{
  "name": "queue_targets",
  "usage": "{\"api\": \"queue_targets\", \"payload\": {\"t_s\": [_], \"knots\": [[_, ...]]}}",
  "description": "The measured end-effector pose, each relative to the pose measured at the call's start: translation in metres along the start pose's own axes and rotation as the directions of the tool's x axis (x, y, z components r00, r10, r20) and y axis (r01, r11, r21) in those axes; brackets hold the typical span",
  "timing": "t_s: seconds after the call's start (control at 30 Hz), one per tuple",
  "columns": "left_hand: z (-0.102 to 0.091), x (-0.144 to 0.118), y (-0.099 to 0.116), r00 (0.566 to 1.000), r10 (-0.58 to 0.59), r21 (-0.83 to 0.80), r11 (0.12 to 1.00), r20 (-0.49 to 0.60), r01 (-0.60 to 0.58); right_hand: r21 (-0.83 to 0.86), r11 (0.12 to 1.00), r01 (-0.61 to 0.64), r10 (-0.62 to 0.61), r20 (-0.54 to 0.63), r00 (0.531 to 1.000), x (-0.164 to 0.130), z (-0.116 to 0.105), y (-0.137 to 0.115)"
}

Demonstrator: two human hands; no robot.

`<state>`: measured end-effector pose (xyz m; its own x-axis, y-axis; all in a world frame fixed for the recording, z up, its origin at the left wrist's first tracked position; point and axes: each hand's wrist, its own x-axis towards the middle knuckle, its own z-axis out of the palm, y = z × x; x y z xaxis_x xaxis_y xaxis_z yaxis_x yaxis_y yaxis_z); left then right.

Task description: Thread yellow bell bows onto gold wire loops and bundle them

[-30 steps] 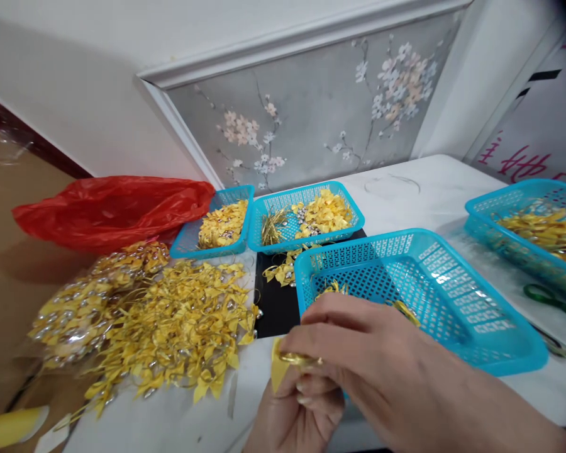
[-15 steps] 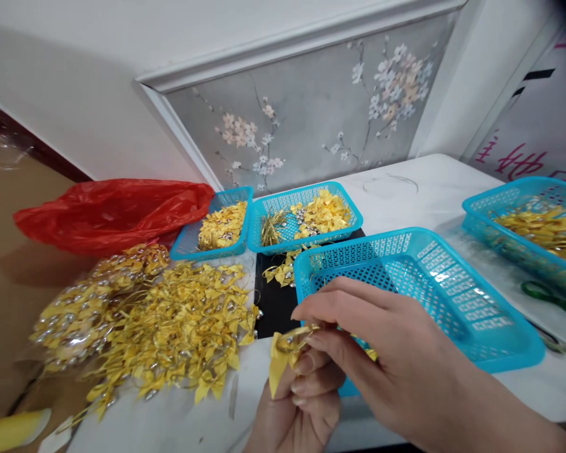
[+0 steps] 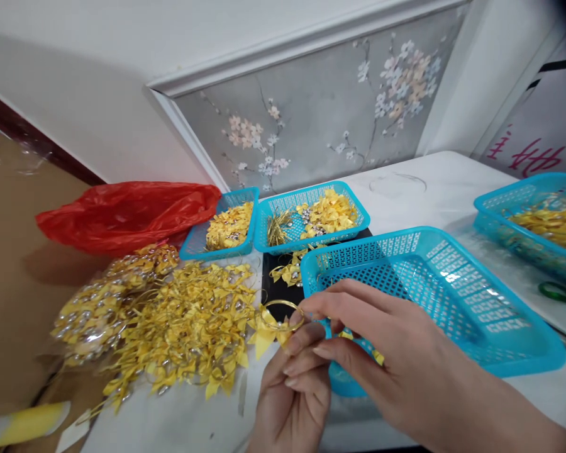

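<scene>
My left hand (image 3: 293, 393) and my right hand (image 3: 372, 340) meet low in the middle, over the table's near edge. Together their fingertips pinch a small yellow ribbon bow with a gold wire ring (image 3: 276, 322) looped above it. The bow's tails hang toward the left. Right behind my right hand stands a large blue mesh basket (image 3: 471, 327), with a few yellow bits at its near corner under my fingers. A wide heap of yellow bows (image 3: 183, 327) lies just left of my hands.
Two smaller blue baskets (image 3: 226, 251) (image 3: 353, 221) with yellow pieces stand at the back, by a red plastic bag (image 3: 122, 214). Another blue basket (image 3: 523, 242) of yellow ribbon is at the right, green-handled scissors (image 3: 559, 292) below it. A black mat (image 3: 276, 292) lies between.
The bow and ring have risen and turned, so the gold ring now opens up above my fingers. My right-hand fingers have shifted along it. The view has drifted slightly.
</scene>
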<state>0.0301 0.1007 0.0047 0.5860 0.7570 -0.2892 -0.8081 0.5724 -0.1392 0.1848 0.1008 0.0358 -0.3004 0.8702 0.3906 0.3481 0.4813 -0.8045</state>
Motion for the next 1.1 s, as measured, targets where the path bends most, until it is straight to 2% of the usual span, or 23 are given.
{"api": "queue_targets", "payload": {"t_s": [0.27,0.4,0.5,0.6,0.67,0.73,0.8,0.87,0.93,1.03,1.1], "knots": [[-0.001,0.000,0.005,0.995,0.096,0.129,0.987,-0.004,-0.095,0.001,0.999,-0.039,0.039,0.010,0.999,-0.001,0.002,0.001],[0.001,0.001,0.005,0.986,0.167,0.291,0.944,-0.014,-0.156,0.016,0.999,-0.038,0.037,0.018,0.999,-0.002,0.001,0.001],[0.002,0.002,0.006,0.971,0.237,0.479,0.855,-0.022,-0.198,0.004,0.998,-0.070,0.069,0.033,0.997,-0.005,-0.002,0.004],[0.003,0.000,0.010,0.939,0.344,0.685,0.683,0.005,-0.254,-0.011,0.991,-0.135,0.135,0.001,0.991,-0.013,-0.006,0.011],[0.003,-0.002,0.015,0.903,0.428,0.773,0.559,0.040,-0.299,-0.009,0.985,-0.173,0.173,-0.027,0.985,-0.018,-0.010,0.018],[0.004,-0.006,0.019,0.845,0.521,0.885,0.330,0.120,-0.329,-0.014,0.978,-0.208,0.207,-0.040,0.977,-0.022,-0.012,0.024],[0.005,-0.010,0.021,0.788,0.572,0.954,0.030,0.229,-0.299,-0.021,0.974,-0.228,0.227,-0.036,0.973,-0.024,-0.013,0.026],[0.006,-0.013,0.021,0.771,0.549,0.946,-0.192,0.323,-0.260,-0.006,0.975,-0.221,0.221,-0.008,0.975,-0.023,-0.011,0.024],[0.006,-0.016,0.018,0.766,0.508,0.914,-0.301,0.394,-0.270,0.060,0.982,-0.181,0.178,0.052,0.983,-0.021,-0.008,0.021],[0.005,-0.018,0.016,0.715,0.475,0.838,-0.459,0.513,-0.296,0.168,0.980,-0.109,0.090,0.116,0.989,-0.018,-0.001,0.016],[0.004,-0.020,0.016,0.694,0.483,0.824,-0.479,0.534,-0.301,0.180,0.981,-0.067,0.049,0.099,0.994,-0.018,0.003,0.015]]}}
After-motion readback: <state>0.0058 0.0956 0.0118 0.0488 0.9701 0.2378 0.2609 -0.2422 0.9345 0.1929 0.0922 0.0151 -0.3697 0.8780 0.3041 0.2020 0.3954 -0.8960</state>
